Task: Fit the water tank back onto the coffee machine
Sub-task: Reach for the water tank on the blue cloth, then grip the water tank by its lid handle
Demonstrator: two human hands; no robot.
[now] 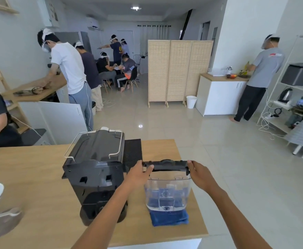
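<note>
Two hands hold the water tank [167, 191] by its black lid [166, 165], one at each end, and the clear tank stands on a folded blue cloth [169, 217] near the right edge of the wooden table [39, 177], just beside the coffee machine [95, 173] and not touching it. The machine's back faces the camera, its two mounting slots and lower dock exposed, so the tank is not yet fitted.

The chief risk, as I judge it, is the grip itself: if the lid is only resting or loosely clipped, a lift by its ends could pull the lid free and leave the tank behind, or let it drop. A second risk is the table edge close to the right; a sideways slip of the cloth could carry the tank off. Misalignment is a third: brought in tilted, the tank could miss the dock and jam or rock the machine. Whether any water is inside I cannot tell; the blue tint may be only the cloth showing through.

Left hand [140, 174] comes in low across the machine's base, fingers curled over the lid's left end, thumb above. Right hand [200, 175] mirrors it at the right end, fingers closed on the rim, forearm stretched from the lower right.
</note>
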